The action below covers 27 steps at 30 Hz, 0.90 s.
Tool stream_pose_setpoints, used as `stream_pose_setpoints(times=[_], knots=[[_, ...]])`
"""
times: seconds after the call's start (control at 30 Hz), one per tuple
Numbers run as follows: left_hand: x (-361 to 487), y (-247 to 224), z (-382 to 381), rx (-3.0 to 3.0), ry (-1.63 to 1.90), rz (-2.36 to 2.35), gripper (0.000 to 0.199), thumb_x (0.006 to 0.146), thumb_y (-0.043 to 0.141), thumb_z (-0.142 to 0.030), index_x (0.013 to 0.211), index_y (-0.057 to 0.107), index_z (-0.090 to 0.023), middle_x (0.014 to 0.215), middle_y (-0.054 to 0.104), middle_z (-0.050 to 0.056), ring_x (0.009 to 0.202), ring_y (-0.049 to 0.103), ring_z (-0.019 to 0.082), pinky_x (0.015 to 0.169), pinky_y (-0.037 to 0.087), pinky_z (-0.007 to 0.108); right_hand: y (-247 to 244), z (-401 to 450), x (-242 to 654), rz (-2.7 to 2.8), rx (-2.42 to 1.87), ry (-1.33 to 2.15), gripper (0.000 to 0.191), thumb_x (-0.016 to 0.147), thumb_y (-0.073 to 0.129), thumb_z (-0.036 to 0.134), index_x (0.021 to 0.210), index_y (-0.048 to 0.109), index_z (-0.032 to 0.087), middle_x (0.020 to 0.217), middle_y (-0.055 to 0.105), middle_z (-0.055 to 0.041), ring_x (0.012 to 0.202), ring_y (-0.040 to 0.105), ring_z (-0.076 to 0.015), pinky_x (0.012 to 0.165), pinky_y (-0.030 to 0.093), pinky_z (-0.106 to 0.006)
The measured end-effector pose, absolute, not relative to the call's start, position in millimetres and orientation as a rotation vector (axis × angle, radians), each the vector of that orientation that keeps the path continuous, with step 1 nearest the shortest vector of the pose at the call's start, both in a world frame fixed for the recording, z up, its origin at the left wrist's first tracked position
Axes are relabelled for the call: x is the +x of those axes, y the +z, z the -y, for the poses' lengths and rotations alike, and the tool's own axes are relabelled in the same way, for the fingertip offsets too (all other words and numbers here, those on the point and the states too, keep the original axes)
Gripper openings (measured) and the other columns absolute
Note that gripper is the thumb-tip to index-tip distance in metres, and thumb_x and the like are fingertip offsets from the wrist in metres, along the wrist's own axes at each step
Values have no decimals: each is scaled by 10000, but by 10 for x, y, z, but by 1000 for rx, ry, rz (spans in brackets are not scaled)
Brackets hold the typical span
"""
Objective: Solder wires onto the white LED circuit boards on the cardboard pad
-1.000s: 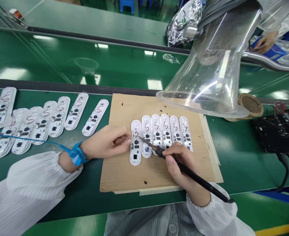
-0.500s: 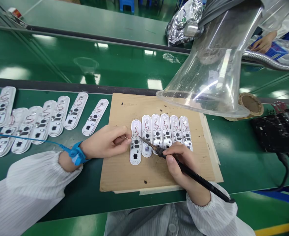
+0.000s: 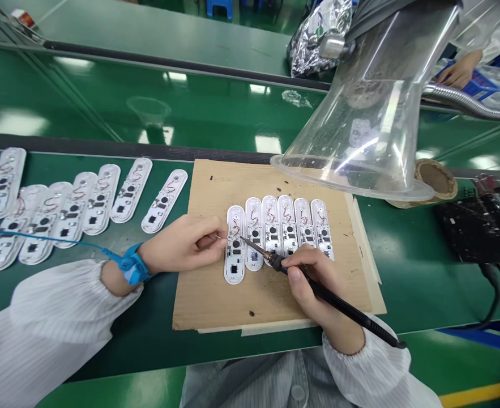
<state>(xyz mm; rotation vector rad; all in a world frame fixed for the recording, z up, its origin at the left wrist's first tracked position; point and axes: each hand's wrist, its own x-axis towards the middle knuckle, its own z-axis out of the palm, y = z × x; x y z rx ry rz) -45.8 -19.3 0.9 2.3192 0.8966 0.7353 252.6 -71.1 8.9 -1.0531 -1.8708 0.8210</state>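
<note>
My right hand [image 3: 317, 283] grips a black-handled soldering iron [image 3: 338, 306], its metal tip reaching the upper middle of the leftmost white circuit board [image 3: 234, 266]. Beside that board's left edge, my left hand [image 3: 196, 243] is closed in a pinch on a thin wire [image 3: 219, 238], probably solder, whose end points at the same area. A blue wrist strap [image 3: 134, 265] with a cord circles my left wrist. Several similar oblong boards [image 3: 287, 226] with red wires stand in a row to the right, on a cardboard sheet [image 3: 216, 309]. My right hand partly covers the lower ends of some.
More white boards [image 3: 99, 198] lie on the green table at left. A clear fume hood [image 3: 351, 136] hangs over the cardboard's back right. A tape roll [image 3: 439, 175] and a black device [image 3: 483, 226] with cables are at right. Another person's hand [image 3: 460, 71] shows far right.
Both hands, the soldering iron and the boards keep nearly the same positions. The whole view has shifted very slightly.
</note>
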Motion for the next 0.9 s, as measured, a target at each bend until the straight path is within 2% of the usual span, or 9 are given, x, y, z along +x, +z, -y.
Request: stream_pose_setpoints(times=[0.3,0.9], knots=[[-461,19,193,2313,727,-888,98,1020,547,-133,973,537,-218,608,366,-122,489,376,82,504,274,210,120,716,2522,1857,-1055,837,114,1037,611,152,1048,647,259,832,653,36,684,619,-106,628,484,-248],[-451,13,195,2329,722,-896,116,1017,550,-139,946,517,-224,609,396,-119,495,407,82,501,287,204,41,739,2548,1729,-1087,885,62,1068,642,219,1043,676,265,873,685,10,704,628,-132,626,480,-270]])
